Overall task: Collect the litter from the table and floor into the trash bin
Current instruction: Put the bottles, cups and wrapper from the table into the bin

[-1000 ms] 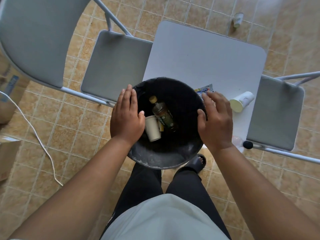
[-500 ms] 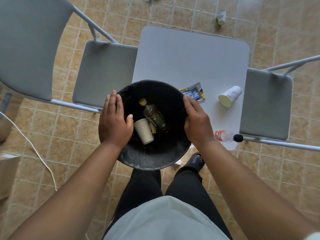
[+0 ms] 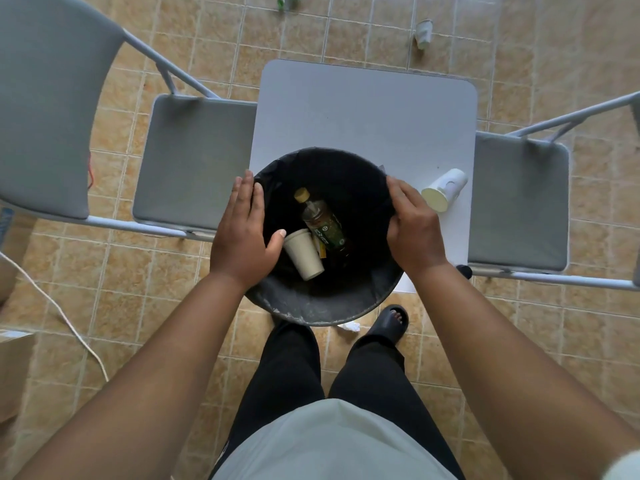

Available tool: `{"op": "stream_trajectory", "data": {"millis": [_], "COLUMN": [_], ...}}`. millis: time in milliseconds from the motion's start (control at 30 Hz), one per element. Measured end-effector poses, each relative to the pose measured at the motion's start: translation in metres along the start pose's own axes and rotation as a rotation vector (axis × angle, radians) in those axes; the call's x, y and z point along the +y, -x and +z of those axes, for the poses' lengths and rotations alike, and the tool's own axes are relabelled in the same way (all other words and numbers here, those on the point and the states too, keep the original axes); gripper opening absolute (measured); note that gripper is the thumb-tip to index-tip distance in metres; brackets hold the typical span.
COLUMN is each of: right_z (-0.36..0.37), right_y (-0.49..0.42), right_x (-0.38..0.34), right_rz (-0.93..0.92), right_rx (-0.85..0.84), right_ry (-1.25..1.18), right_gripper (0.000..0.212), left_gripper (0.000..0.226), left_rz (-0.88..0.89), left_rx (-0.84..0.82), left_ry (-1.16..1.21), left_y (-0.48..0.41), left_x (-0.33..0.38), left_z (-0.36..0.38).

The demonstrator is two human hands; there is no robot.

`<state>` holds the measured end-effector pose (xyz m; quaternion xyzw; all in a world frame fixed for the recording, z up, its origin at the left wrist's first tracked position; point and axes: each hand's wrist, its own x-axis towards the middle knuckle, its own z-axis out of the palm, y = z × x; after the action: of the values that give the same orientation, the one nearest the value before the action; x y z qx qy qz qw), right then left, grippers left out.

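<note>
Your left hand [image 3: 242, 233] lies flat against the left rim of the round black plastic trash bin [image 3: 311, 306]. The fingers are straight and together on the outside and the thumb reaches over the edge. Your right hand [image 3: 414, 230] is on the opposite rim with its fingers curled over the edge, gripping it along with the black liner. So you've got the bin squeezed between both hands, sitting over the near edge of the pale square table [image 3: 363, 109].

Down in the bin there's a cream paper cup [image 3: 304, 254] on its side, just beside your left thumb. A clear plastic bottle [image 3: 323, 223] with a yellow cap and a green label touches it. There's print on that label but it's too small to read.

A white cup with a pale yellow lid [image 3: 445, 188] lies on its side on the table just right of your right hand. On the tiled floor, a crumpled white cup [image 3: 423, 32] sits beyond the table's far edge, with green scraps [image 3: 287, 0] further left and a wad of white tissue [image 3: 349, 326] by your black sandal [image 3: 389, 322]. Grey folding chairs flank the table, one left [image 3: 194, 161] and one right [image 3: 519, 202].
</note>
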<state>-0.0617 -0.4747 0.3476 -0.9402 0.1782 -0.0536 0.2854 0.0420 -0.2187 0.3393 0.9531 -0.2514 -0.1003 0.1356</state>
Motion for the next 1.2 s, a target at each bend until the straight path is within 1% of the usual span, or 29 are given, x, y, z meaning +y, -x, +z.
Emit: {"op": "stream_trajectory", "data": {"millis": [133,233,267,333,400,467,533,633,767,833,933,1100,1167,1200], "right_z": [0.0,0.001,0.001,0.0,0.002,0.007,0.015,0.034,0.064,0.077,0.094,0.118,0.125,0.129], "right_y": [0.0,-0.002,-0.005,-0.013,-0.028,-0.048,-0.071,-0.099,-0.116,-0.119,-0.125,-0.141,-0.143,-0.143], "right_x": [0.004,0.007,0.01,0.017,0.03,0.045,0.061,0.087,0.118,0.13,0.141,0.15,0.15,0.15], "right_rz": [-0.012,0.037,0.103,0.298,0.438,0.457,0.409,0.308,0.229,0.175,0.076,-0.036,-0.06,-0.065], "right_rx": [-0.012,0.077,0.122,0.195,0.222,0.204,0.128,-0.082,-0.381,-0.487,-0.564,-0.637,-0.687,-0.707], "right_ry": [-0.056,-0.164,-0.243,-0.423,-0.494,-0.396,-0.233,-0.018,0.221,0.313,0.408,0.488,0.556,0.589], "right_gripper": [0.05,0.04,0.038,0.04,0.043,0.045,0.038,0.039,0.037,0.039,0.047,0.07,0.072,0.068], "left_gripper": [0.081,0.081,0.08,0.08,0.079,0.078,0.078,0.077,0.074,0.075,0.076,0.075,0.075,0.074], "left_rz": [-0.034,-0.04,-0.039,-0.032,-0.026,-0.026,-0.016,-0.005,-0.002,0.008,0.011,0.03,0.03,0.029], "left_rx": [0.013,0.022,0.026,0.035,0.046,0.059,0.075,0.088,0.112,0.13,0.145,0.156,0.157,0.155], "left_ry": [-0.125,-0.147,-0.15,-0.159,-0.173,-0.185,-0.189,-0.194,-0.193,-0.191,-0.192,-0.192,-0.193,-0.195], "left_y": [0.001,0.001,0.001,0.001,0.001,0.001,0.001,0.001,0.0,0.0,0.0,0.0,0.0,0.0], "left_x": [0.005,0.005,0.005,0.005,0.005,0.004,0.003,0.001,0.0,-0.001,-0.002,-0.003,-0.002,-0.002], "left_z": [0.006,0.008,0.008,0.009,0.01,0.012,0.013,0.014,0.018,0.019,0.02,0.021,0.019,0.02]}}
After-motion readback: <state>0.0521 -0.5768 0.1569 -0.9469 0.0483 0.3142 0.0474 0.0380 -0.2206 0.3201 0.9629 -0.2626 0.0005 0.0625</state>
